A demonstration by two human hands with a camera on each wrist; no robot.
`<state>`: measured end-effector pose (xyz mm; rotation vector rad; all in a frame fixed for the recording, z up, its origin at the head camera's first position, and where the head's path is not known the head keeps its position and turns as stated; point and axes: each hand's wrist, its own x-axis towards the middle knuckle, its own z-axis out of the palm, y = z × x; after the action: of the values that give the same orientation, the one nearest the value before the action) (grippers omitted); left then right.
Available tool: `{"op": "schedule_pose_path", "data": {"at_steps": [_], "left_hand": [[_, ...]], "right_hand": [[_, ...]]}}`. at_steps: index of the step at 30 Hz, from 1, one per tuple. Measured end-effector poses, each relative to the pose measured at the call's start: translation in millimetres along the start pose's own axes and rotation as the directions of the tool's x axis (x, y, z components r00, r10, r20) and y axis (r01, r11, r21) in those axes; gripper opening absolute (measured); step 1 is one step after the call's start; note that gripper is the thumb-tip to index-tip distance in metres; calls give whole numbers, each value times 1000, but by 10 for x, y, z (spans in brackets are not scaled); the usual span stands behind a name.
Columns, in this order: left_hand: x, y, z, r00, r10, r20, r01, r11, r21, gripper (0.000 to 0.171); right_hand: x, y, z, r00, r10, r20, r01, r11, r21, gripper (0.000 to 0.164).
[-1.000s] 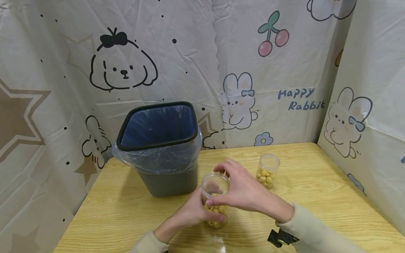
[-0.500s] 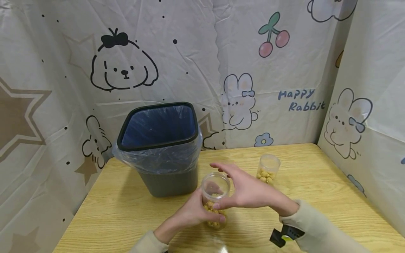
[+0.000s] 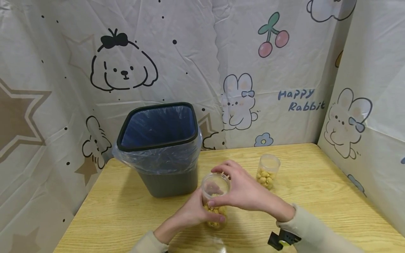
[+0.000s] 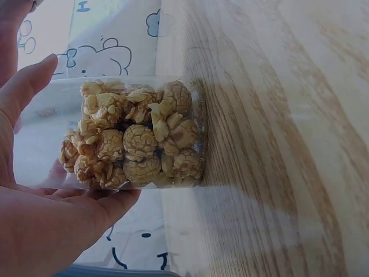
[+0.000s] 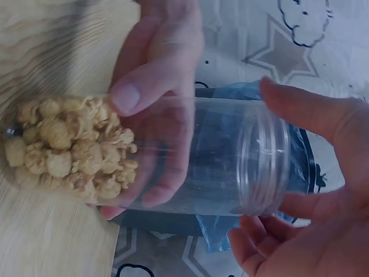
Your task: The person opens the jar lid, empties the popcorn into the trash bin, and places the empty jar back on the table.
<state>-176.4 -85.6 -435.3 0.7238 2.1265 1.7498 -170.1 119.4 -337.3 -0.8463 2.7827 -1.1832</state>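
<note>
A clear plastic jar (image 3: pixel 216 211), part filled with caramel popcorn (image 4: pixel 138 138), stands upright on the table. My left hand (image 3: pixel 193 210) grips its side low down, thumb across the front and fingers round the back. Over the jar's top my right hand (image 3: pixel 242 188) spans the clear lid (image 5: pixel 264 158), thumb on one side and curled fingers on the opposite side. The right wrist view shows ridged rings at the lid and bare space between it and the popcorn. A second clear jar (image 3: pixel 269 163) with popcorn stands behind my right hand.
A grey bin (image 3: pixel 171 182) with a black rim and a clear bag liner stands at the back left of the wood-grain table (image 3: pixel 300 175). A printed cloth (image 3: pixel 190 52) hangs behind and along both sides.
Half a second ago my right fingers were spread and lifted off the lid; now they have closed round it again. My left hand and the jar have stayed in place.
</note>
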Motion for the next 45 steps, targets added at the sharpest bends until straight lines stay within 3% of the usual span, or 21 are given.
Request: {"op": "schedule_pose_path", "data": {"at_steps": [6, 10, 13, 16, 19, 21, 29, 38, 42, 45], "left_hand": [[7, -16, -1, 999, 6, 38, -1, 994, -112, 72], [11, -20, -5, 999, 15, 42, -10, 992, -122, 75], [12, -22, -10, 999, 20, 48, -14, 992, -122, 76], [13, -21, -16, 999, 25, 48, -20, 995, -93, 75], [15, -18, -20, 999, 21, 37, -19, 999, -42, 70], [17, -19, -21, 999, 21, 31, -20, 1000, -18, 66], [10, -30, -17, 999, 29, 46, -25, 996, -86, 65], [2, -16, -9, 999, 0, 37, 4, 994, -111, 77], [-2, -17, -1, 999, -1, 32, 5, 994, -111, 78], [-2, -22, 0, 999, 13, 35, -10, 995, -101, 78]], "right_hand": [[2, 70, -120, 983, -132, 125, 117, 986, 120, 82], [-3, 92, -154, 972, -132, 195, 94, 977, 191, 94], [-12, 65, -101, 986, -58, 157, 36, 990, 139, 103], [-15, 15, -6, 999, 25, 46, -26, 999, 25, 102], [-8, -23, 53, 998, 53, -35, -54, 998, -39, 93], [0, -31, 53, 998, 41, -48, -43, 998, -45, 88], [38, 53, -88, 993, -85, 84, 76, 992, 105, 83], [89, 199, -198, 946, -227, 231, 145, 935, 324, 80], [86, 232, -206, 931, -266, 250, 173, 924, 340, 88], [51, 181, -167, 957, -207, 203, 155, 957, 246, 98]]}}
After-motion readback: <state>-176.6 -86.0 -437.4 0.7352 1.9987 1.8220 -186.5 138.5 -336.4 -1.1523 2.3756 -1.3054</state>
